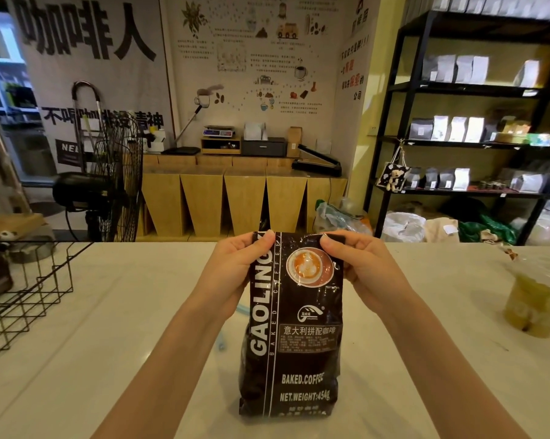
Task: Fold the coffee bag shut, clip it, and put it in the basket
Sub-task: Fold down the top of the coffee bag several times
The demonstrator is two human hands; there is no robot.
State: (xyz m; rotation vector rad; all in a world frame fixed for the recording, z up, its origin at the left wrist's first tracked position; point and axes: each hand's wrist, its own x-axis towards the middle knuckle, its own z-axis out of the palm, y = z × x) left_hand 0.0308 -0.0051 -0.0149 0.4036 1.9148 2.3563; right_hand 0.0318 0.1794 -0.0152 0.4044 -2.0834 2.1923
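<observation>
Bag point(294, 327) upright at table point(109, 343) centre. Left hand point(235, 267), right hand point(353, 264) pinch top corners, fingers closed on foil, squaring edge for fold. Basket point(29, 296) waits at 9 o'clock. Clip unseen.

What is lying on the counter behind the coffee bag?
A pale blue strip shows at the coffee bag's left edge, below the left hand. The bag covers the rest, so I can't say what it is.

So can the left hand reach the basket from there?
Probably yes. The basket sits on the left hand's side with bare table between, though that hand is busy pinching the bag top.
</observation>
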